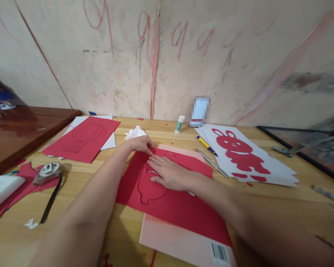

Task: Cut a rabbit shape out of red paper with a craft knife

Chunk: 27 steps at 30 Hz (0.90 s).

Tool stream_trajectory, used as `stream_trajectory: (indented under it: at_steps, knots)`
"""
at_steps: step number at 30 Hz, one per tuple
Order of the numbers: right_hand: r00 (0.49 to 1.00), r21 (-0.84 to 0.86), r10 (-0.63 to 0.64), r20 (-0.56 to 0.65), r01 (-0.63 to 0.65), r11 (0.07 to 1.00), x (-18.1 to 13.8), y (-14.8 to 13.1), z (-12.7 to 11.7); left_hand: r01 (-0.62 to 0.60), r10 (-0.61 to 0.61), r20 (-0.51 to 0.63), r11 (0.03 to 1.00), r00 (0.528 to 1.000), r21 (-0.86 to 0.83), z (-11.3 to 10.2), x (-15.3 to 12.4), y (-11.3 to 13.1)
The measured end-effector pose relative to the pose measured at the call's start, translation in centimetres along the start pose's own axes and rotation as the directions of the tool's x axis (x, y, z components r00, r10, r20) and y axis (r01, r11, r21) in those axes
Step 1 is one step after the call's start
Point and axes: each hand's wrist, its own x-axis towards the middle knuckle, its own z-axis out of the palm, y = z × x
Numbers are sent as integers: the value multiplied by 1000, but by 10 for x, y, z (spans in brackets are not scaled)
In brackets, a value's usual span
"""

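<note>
- Red sheet (178,207) lying mid-surface (267,211) on a pink board (178,241).
- Glue stick (179,124) at 12 o'clock, rabbit cutout (239,154) at 2, crumpled tissue (135,132) at 11.
- Left grip (140,144): fingers curled together, touching the sheet's far edge.
- Right grip (169,172): opened flat, palm down, pressing on the sheet's drawn outline.

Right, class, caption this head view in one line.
Left hand and right hand rest on an outlined red sheet over a pink board, beside a red rabbit cutout.

Stained plaster wall (183,66), wooden table (267,207)
</note>
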Motion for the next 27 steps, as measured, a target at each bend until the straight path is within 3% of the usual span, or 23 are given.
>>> stream_trajectory:
  at_steps: [5, 13, 24, 27]
  knots:
    - [997, 0, 29, 74, -30, 1000, -3, -3, 7, -18, 18, -18, 1000, 1000, 3, 3, 4, -5]
    - [1000, 21, 22, -11, -21, 1000, -3, 2, 24, -4, 4, -39, 1000, 999, -14, 7, 8, -10]
    - [999, 55, -1, -39, 3, 998, -4, 4, 28, -27, 26, -36, 999, 999, -40, 6, 5, -10]
    - [994, 68, -8, -105, 15, 998, -5, 5, 23, -48, 47, -33, 998, 998, -36, 2, 2, -6]
